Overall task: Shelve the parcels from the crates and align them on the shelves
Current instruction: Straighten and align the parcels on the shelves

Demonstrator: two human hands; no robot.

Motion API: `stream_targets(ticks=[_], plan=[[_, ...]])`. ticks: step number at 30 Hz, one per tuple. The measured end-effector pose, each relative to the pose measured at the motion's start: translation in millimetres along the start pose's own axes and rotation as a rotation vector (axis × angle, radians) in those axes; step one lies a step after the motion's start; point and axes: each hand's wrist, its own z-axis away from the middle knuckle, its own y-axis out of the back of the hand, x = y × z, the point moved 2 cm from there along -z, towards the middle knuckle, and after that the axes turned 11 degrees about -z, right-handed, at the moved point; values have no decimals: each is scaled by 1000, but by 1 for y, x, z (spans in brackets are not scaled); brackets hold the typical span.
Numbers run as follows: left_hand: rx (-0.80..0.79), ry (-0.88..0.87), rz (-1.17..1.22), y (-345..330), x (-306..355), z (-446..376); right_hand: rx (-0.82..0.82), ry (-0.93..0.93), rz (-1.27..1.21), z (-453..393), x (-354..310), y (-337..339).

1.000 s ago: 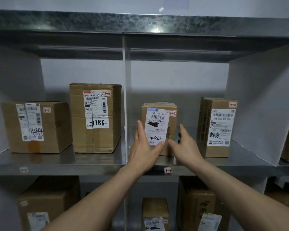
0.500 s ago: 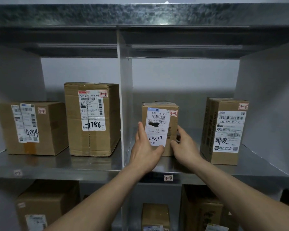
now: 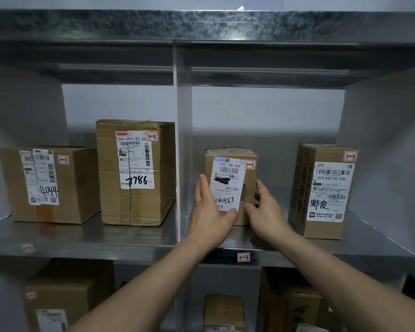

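On the metal shelf (image 3: 134,238), in the bay tagged 1-3 right of the divider (image 3: 177,149), a small parcel (image 3: 233,185) stands upright with its label facing out. The left hand (image 3: 210,213) lies against its left front edge, fingers straight, thumb across the label's lower corner. The right hand (image 3: 266,212) cups the right side, fingers straight along it. So both grips are wide, pressing rather than clutching. A taller parcel (image 3: 326,190) stands well apart to the right; two more (image 3: 137,171) sit left of the divider.
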Motion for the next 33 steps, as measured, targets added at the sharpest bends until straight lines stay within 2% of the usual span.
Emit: stream_targets(ticks=[6, 16, 27, 33], plan=[[58, -48, -44, 8, 5, 7, 26, -42, 43, 17, -11, 7], [147, -194, -60, 17, 24, 24, 73, 55, 200, 49, -30, 31], [132, -342, -1, -11, 67, 41, 177, 135, 293, 79, -27, 87], [129, -357, -16, -29, 97, 49, 196, 178, 309, 87, -17, 130]])
